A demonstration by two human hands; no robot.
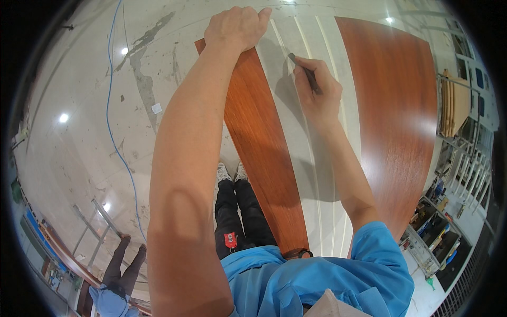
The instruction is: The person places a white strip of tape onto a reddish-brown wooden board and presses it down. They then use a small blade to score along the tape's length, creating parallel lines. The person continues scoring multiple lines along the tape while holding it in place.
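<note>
A long panel lies in front of me, with reddish-brown wood grain [259, 142] on its left and right and a pale grey grooved strip [301, 127] down the middle. My left hand [237, 26] grips the panel's far left edge, fingers curled over it. My right hand [317, 90] holds a dark pencil-like tool [305, 71], its tip resting on the grey strip near a groove line. My legs in black trousers and light shoes [232, 171] stand beside the panel's left edge.
A blue cable [113, 121] runs across the stained, glossy floor on the left. Another person [119, 274] in dark trousers stands at the lower left near a metal frame. Shelves with tools [438, 227] line the right side.
</note>
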